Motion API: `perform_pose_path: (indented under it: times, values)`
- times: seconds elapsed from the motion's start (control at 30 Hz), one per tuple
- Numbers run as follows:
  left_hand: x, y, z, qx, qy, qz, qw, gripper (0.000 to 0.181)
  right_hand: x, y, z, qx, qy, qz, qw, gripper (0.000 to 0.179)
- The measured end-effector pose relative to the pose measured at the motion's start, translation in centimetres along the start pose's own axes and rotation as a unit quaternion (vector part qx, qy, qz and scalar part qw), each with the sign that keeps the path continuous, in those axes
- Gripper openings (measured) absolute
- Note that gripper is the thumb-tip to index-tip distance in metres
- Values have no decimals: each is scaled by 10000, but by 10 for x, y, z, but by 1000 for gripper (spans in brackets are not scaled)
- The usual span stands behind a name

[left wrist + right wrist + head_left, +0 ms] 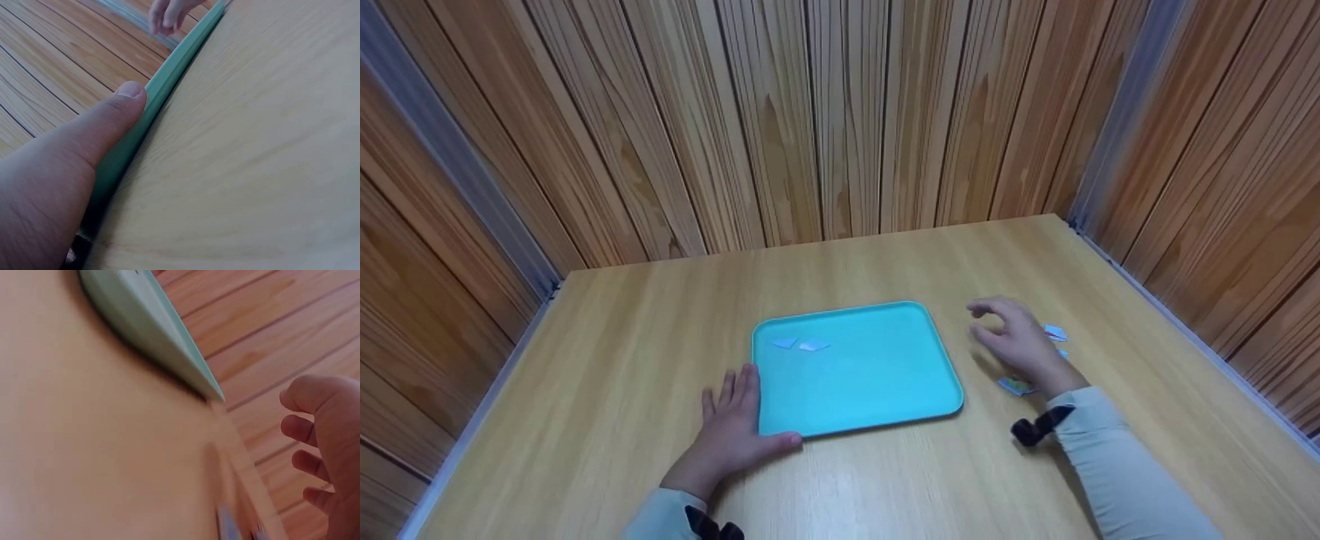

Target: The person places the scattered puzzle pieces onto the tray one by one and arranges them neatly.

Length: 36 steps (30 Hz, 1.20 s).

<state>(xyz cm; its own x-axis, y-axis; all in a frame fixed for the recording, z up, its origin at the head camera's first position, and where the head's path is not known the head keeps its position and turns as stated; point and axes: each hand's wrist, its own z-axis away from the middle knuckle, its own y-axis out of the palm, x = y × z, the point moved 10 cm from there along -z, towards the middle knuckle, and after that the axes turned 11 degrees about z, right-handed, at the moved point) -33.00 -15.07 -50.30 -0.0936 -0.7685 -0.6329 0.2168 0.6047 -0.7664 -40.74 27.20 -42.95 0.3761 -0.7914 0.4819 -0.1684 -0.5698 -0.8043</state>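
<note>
A turquoise tray (870, 382) lies on the wooden table, with two small pale paper-like pieces (813, 346) near its far left corner. My left hand (731, 427) rests against the tray's near left corner, fingers straight along the left side and thumb at the front edge. In the left wrist view the thumb (121, 109) touches the tray's outer wall (169, 70). To the right of the tray, my right hand (1020, 341) hovers over the table with fingers loosely bent and nothing between them. Beneath and beside it lie several small printed pieces (1054, 332), partly hidden by the hand.
The table (660, 322) is bounded by wood-plank walls (840, 120) at the back and on both sides. Grey metal posts (1125, 112) stand in the corners. Black straps with small cameras (1039, 426) sit at both wrists.
</note>
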Motion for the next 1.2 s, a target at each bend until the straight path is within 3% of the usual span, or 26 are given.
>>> perform_pose_path:
  times: [0.27, 0.4, 0.5, 0.7, 0.9, 1.2]
  values:
    - [-2, -2, 0, 14, 32, -1, 10000, 141, -54, -31, 31, -372, -53, 178, 9991, 33]
    - [-5, -3, 0, 17, 51, 25, 10000, 140, -69, -40, 44, -458, -25, 306, 9985, 32]
    - [-8, -3, 0, 28, 110, 31, 9999, 140, -76, -47, 53, -481, 23, 720, 9962, 34]
    - [-13, -3, 0, -40, 195, -3, 9998, 140, -82, -51, 62, -452, -42, 1115, 9927, 39]
    - [-13, -5, 0, -106, 282, -47, 9995, 139, -80, -55, 65, -598, -319, 1317, 9890, 33]
    - [-7, -5, 3, -72, 186, 72, 9998, 138, -81, -52, 65, -359, -194, 1571, 9867, 23]
